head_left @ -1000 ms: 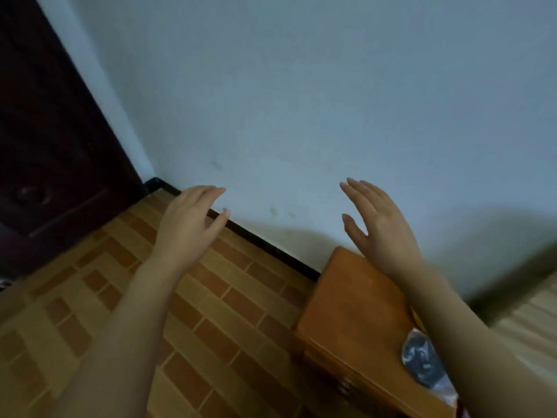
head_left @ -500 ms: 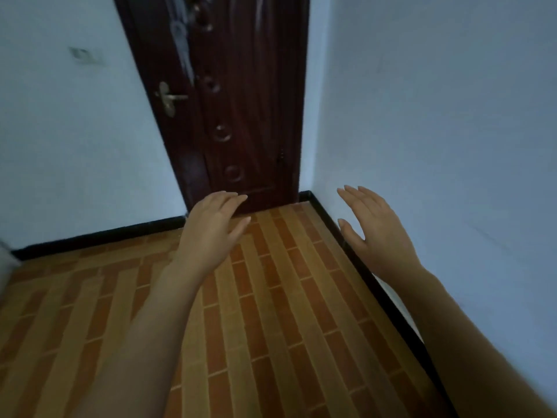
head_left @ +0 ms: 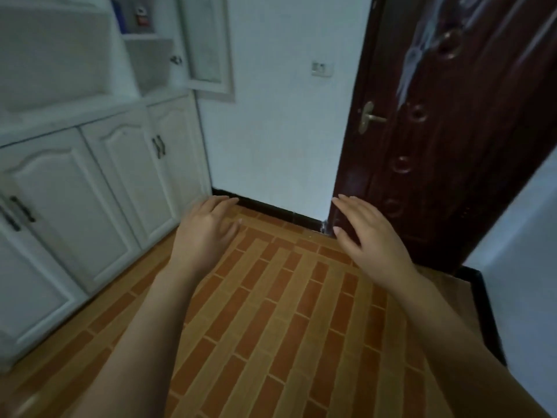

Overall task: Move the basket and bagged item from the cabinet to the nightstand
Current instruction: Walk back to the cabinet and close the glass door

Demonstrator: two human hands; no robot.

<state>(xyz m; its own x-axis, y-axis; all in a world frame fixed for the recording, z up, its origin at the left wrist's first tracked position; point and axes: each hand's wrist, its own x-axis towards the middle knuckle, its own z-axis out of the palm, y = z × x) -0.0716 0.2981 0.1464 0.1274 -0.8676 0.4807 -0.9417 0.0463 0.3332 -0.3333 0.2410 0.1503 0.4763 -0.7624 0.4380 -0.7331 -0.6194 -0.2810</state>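
A white cabinet [head_left: 90,182] with arched lower doors fills the left side; above it an upper door [head_left: 208,46] stands open on a shelf with small items. No basket, bagged item or nightstand shows in this view. My left hand [head_left: 205,233] is held out over the floor, fingers apart and empty, a short way right of the cabinet's lower doors. My right hand [head_left: 367,233] is also empty with fingers spread, in front of the door's lower edge.
A dark wooden door [head_left: 446,131] with a brass handle [head_left: 369,117] stands at the right. A white wall with a switch plate [head_left: 322,68] lies between cabinet and door. The brick-patterned floor [head_left: 277,312] stretches ahead to a black skirting board.
The view has swung left: the nightstand with the bagged item left the frame, the door slid from centre to right, and the white cabinet came into view. Both hands stay raised and empty.
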